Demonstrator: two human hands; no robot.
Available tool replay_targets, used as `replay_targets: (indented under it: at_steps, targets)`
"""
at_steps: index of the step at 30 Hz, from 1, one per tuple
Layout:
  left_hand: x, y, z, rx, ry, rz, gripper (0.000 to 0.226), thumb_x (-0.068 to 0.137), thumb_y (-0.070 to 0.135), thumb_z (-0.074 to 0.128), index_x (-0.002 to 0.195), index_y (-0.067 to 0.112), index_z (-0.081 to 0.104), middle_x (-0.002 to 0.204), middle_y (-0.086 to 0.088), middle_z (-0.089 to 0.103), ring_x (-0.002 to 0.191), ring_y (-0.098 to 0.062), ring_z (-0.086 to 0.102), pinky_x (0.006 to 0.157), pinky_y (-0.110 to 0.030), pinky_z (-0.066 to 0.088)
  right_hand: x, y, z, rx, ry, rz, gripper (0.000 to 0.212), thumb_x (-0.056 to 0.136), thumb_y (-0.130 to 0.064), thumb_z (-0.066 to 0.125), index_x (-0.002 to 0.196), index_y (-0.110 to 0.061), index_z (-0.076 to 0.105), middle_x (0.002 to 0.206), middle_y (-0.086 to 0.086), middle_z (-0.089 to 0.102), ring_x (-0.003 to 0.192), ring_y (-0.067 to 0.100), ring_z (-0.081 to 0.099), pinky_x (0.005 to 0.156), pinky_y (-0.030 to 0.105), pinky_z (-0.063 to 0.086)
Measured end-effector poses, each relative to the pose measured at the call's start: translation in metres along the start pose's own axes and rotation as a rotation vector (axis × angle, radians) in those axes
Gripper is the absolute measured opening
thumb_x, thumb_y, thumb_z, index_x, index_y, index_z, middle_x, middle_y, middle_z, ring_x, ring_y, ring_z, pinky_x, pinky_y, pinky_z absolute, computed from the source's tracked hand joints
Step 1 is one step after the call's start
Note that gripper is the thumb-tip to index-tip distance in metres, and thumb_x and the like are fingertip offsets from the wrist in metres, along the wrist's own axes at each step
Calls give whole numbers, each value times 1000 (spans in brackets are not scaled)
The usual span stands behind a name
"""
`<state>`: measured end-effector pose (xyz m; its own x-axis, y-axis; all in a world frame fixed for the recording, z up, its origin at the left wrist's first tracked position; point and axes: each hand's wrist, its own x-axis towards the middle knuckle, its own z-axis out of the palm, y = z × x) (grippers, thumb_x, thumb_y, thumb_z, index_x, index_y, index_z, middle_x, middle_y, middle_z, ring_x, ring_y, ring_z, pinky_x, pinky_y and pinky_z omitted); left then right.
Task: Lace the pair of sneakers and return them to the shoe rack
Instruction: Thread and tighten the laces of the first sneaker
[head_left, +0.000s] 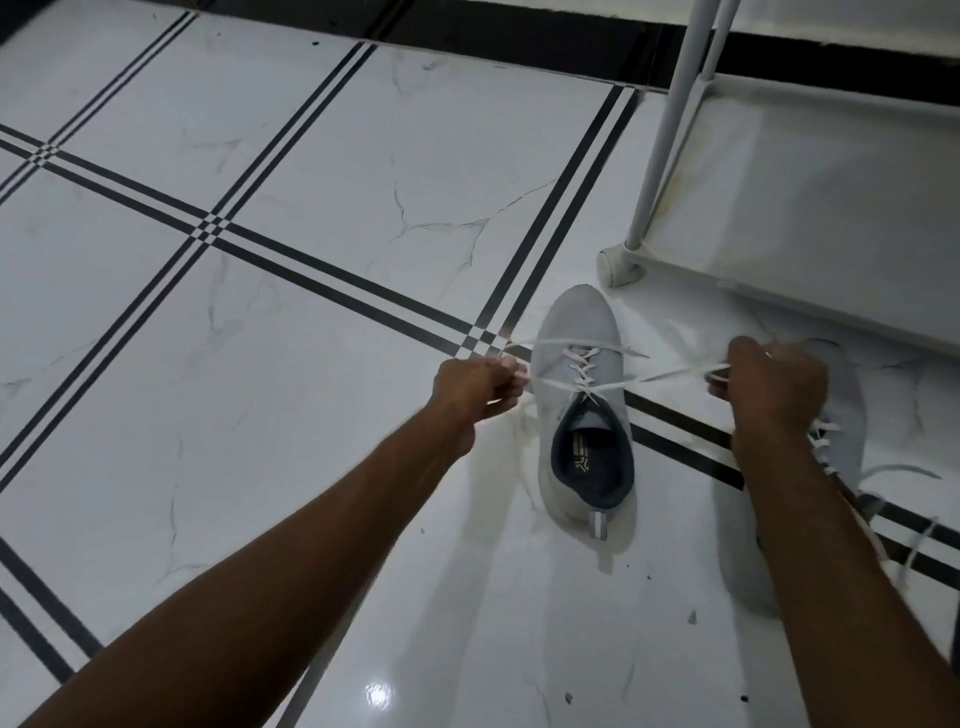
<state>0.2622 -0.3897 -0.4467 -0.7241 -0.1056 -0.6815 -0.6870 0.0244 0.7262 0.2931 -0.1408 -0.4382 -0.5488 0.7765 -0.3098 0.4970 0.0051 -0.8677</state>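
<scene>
Two hands (480, 387) (774, 384) pinching limp, light lace ends (670, 373) either side of soft grey sneaker (582, 415) below shoe rack (810, 249), second sneaker (841, 431) beside; best gripped near eyelets.

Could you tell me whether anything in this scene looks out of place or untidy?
Only the second sneaker, behind the right hand: its white laces trail loose across the floor. Otherwise nothing stands out.

The light is dim and bluish. A bright glare spot shines on the floor (377, 693). Soft shadows lie near it. Edges bend.
</scene>
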Motion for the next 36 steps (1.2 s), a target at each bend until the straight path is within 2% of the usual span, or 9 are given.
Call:
replay_targets:
  at_steps: [2,4,8,12,14,17,25,30,36]
  targets:
    - [4,-12,-11,88,57,-101,14,89,11,70,92,-2,73,86,-15,76,76,-21,71,79,-34,61,-4,20,-8,-335,96,-214,17,76,-13,56,71,3,56,78,28,65,67,36,56,61,36,38]
    - [3,-17,-11,205,45,-76,27,87,17,73,103,-4,70,98,-15,75,83,-22,70,80,-35,61,-17,35,-3,-463,62,-366,15,81,-13,63,90,-1,61,94,26,67,89,41,59,74,40,40]
    - [-11,-7,7,695,81,422,46,83,26,76,125,11,62,121,1,65,109,-15,60,95,-32,50,-40,45,17,-496,-66,-623,30,80,-5,71,109,-7,70,111,14,71,107,40,57,90,36,37]
    - [-16,-6,31,840,-68,548,18,79,20,79,96,16,75,96,3,76,87,-8,68,82,-28,54,-56,42,35,-480,-442,-602,36,83,6,60,108,-15,77,107,8,75,100,31,65,85,27,44]
    - [-15,-11,34,811,-12,532,13,76,21,82,86,16,75,78,4,72,73,-7,65,67,-22,48,-53,37,37,-468,-517,-571,31,84,3,61,100,-17,78,98,4,77,90,21,67,80,21,43]
    - [-13,-14,35,759,2,503,13,75,20,83,84,14,76,75,3,70,71,-7,63,65,-18,44,-44,33,36,-457,-569,-509,18,83,-1,66,88,-16,76,85,2,76,81,17,69,74,24,49]
    - [-11,7,14,1094,-185,649,26,81,-6,63,87,13,79,75,1,72,62,-6,60,62,-17,47,-48,44,34,-526,-384,-498,10,85,2,66,83,-7,65,89,8,67,77,19,52,66,27,33]
    - [-12,-6,23,895,-186,576,14,81,30,77,90,19,78,82,4,76,71,-5,67,65,-19,50,-44,44,30,-519,-437,-536,9,86,-2,66,80,-9,67,80,5,68,76,24,60,65,27,36]
    - [-14,-9,40,1004,-117,669,9,77,22,80,82,16,75,74,3,73,69,-10,65,62,-21,46,-44,47,26,-459,-420,-582,9,82,-3,70,77,-10,71,78,4,71,73,20,61,66,28,43]
